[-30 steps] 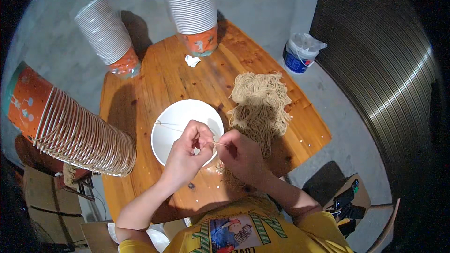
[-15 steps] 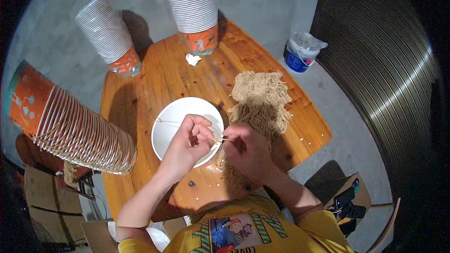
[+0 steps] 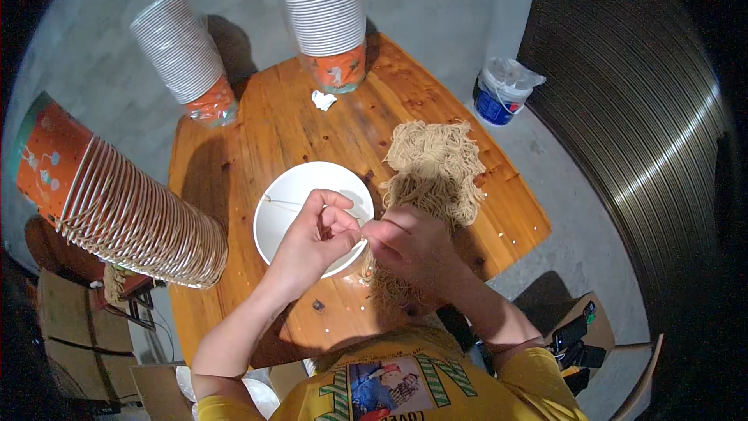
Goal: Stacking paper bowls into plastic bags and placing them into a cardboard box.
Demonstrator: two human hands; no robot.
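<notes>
My left hand [image 3: 315, 234] is closed in a pinch on a thin tan string over the near right part of a white paper bowl [image 3: 284, 187]. Against its fingertips, my right hand [image 3: 401, 245] pinches too, covering most of the knotted bit between them. A pale length of string [image 3: 284, 202] runs from the bowl's left rim across its inside toward my fingers. Just beyond my right hand lies a heap of tan strings [image 3: 436, 156], partly in shadow, with loose strands trailing below the hand.
At left leans a stack of orange paper bowls [image 3: 51, 160] with tan string looped along its rims. Two wrapped stacks, one shorter [image 3: 183, 54] and one taller [image 3: 331, 15], stand at the wooden table's [image 3: 257, 125] far side. A crumpled white scrap [image 3: 323, 100] and a bucket [image 3: 502, 93] are farther off.
My right hand has turned and closed in on my left fingertips, hiding the string that showed between them. My left hand has hardly moved.
</notes>
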